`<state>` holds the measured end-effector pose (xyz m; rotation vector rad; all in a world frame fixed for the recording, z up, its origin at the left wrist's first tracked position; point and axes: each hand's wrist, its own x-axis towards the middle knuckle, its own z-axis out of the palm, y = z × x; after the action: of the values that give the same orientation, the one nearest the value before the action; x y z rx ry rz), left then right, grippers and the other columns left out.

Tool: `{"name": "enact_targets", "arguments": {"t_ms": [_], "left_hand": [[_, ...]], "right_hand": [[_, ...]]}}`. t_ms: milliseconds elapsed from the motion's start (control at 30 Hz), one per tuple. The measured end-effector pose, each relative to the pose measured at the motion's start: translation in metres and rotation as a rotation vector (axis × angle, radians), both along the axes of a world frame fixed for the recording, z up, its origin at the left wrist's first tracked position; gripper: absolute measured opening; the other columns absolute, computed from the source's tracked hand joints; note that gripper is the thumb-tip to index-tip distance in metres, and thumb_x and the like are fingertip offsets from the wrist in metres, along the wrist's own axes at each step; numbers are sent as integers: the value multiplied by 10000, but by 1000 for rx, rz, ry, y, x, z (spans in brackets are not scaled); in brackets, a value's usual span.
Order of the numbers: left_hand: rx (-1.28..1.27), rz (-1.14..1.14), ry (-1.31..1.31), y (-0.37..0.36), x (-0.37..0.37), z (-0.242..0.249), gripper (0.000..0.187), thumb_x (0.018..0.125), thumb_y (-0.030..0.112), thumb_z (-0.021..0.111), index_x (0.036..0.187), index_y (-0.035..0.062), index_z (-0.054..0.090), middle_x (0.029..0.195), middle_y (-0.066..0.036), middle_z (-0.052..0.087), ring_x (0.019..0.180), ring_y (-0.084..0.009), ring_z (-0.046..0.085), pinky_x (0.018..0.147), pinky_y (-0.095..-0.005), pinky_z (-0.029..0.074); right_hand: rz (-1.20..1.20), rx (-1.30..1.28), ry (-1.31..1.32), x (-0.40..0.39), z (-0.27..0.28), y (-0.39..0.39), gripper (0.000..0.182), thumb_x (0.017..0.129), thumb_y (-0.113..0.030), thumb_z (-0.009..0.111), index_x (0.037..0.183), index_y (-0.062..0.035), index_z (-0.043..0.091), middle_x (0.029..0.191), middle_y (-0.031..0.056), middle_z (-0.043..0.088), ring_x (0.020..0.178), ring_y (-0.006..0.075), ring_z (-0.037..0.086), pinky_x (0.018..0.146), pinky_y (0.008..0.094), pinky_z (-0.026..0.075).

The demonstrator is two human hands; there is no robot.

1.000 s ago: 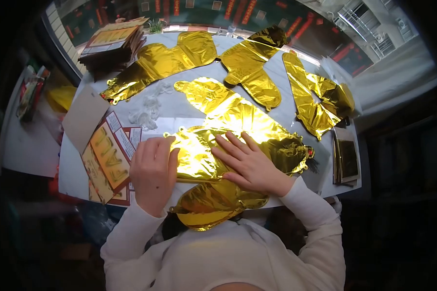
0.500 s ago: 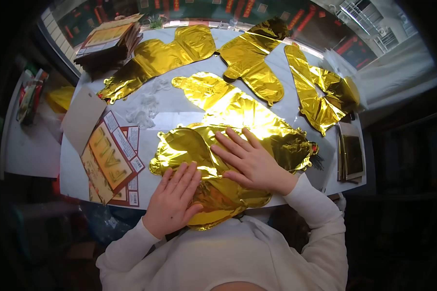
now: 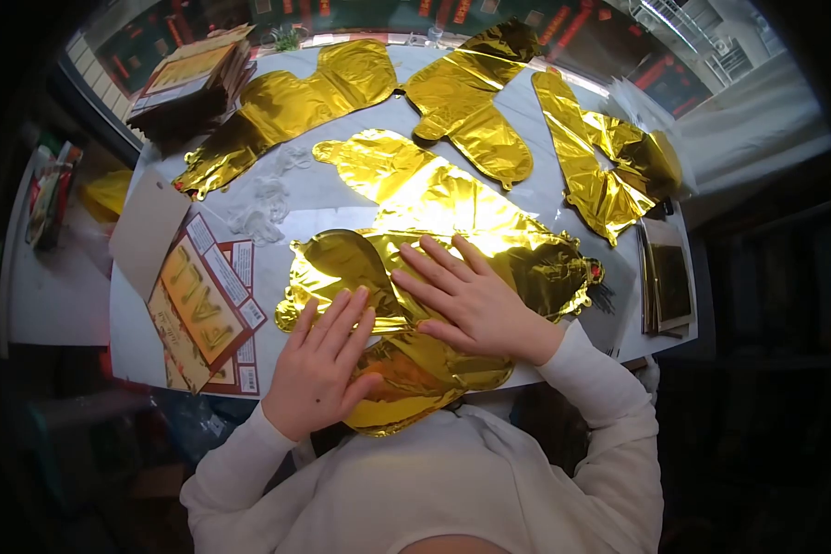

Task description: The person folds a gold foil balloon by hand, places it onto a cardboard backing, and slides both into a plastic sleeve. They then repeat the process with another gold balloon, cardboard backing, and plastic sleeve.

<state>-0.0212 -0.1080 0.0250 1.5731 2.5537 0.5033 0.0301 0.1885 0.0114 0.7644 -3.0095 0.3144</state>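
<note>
A flat, uninflated gold foil balloon (image 3: 342, 263) lies in front of me, its lower part hanging over the table's front edge. My left hand (image 3: 321, 365) rests on its left side, fingers stretched out and holding nothing. Flat on the middle of the same balloon is my right hand (image 3: 471, 300), fingers spread. Another piece of gold foil (image 3: 388, 171) reaches away from it toward the back, shining brightly. At the right end of the foil, a small red spot and dark strands (image 3: 602, 294) show.
More gold foil balloons lie at the back left (image 3: 314, 97), back middle (image 3: 471, 102) and right (image 3: 609, 175). Printed "FALL" packages (image 3: 203, 295) are at left, with a package stack (image 3: 194, 78) behind. Crumpled clear plastic (image 3: 260, 208) and dark flat packets (image 3: 667, 286) sit on the white table (image 3: 138, 342).
Both hands stay flat on the balloon with almost no movement across it. The whole view has shifted slightly, so the table's things sit a little further left and higher.
</note>
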Motion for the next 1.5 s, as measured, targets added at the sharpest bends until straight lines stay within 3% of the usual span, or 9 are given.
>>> {"name": "enact_targets", "arguments": {"t_ms": [367,633,1000,1100,1200,1267,1300,1367,1500], "left_hand": [[-21,-23,-75,3,-15,-3,753,1002,389,606,1629,33,388,1712,-192,348,1598,-375,300,1290,-516,224],[-6,-66,-1,0,-27,2,618,998,276,611,1586,119,499,1665,-111,451,1518,-323,425,1242,-465,320],[-15,-67,41,2,-24,-2,626,996,289,593,1583,99,488,1669,-110,440,1524,-318,407,1261,-460,272],[-5,-62,31,2,-25,-2,626,996,284,591,1585,99,486,1670,-112,439,1522,-320,409,1261,-461,272],[-3,-51,31,0,-23,-3,625,997,284,588,1586,101,485,1673,-112,436,1522,-322,409,1261,-460,272],[19,-70,40,-1,-25,-4,626,999,289,589,1587,101,485,1675,-113,433,1525,-321,407,1261,-458,272],[17,-64,44,-1,-26,-4,626,999,289,589,1587,101,485,1675,-113,433,1525,-321,407,1261,-458,272],[23,-77,14,-1,-26,-5,641,987,287,567,1582,64,486,1675,-131,429,1524,-346,397,1258,-482,269],[17,-80,31,0,-26,-5,641,987,285,568,1583,66,487,1677,-130,428,1527,-341,395,1259,-478,269]], "right_hand": [[-1,-23,-2,0,-1,0,709,1073,-504,517,1675,-166,355,1743,123,302,1630,347,220,1296,579,157],[-25,-97,-5,1,-2,1,692,1080,-486,502,1672,-158,355,1739,204,263,1630,356,217,1302,570,151],[-36,28,82,10,3,-3,669,1102,-520,423,1667,-168,359,1751,158,262,1611,351,266,1281,562,224],[-90,3,134,28,28,6,644,1096,-494,464,1643,-159,400,1716,158,333,1584,351,323,1276,560,244],[-119,24,7,70,54,20,659,1050,-484,581,1604,-150,458,1647,157,426,1531,375,397,1263,567,279],[-49,-194,-102,99,57,18,673,973,-430,726,1549,-152,516,1534,132,531,1447,361,482,1238,570,335],[-42,-195,-100,109,49,13,673,973,-430,726,1549,-152,516,1534,132,531,1447,361,482,1238,570,335],[-144,-138,91,129,21,6,664,899,-351,820,1484,-163,568,1468,91,576,1357,319,551,1204,554,397],[-266,-238,360,135,-13,-17,550,866,-266,851,1368,-166,649,1377,49,626,1258,260,603,1166,519,455]]}}
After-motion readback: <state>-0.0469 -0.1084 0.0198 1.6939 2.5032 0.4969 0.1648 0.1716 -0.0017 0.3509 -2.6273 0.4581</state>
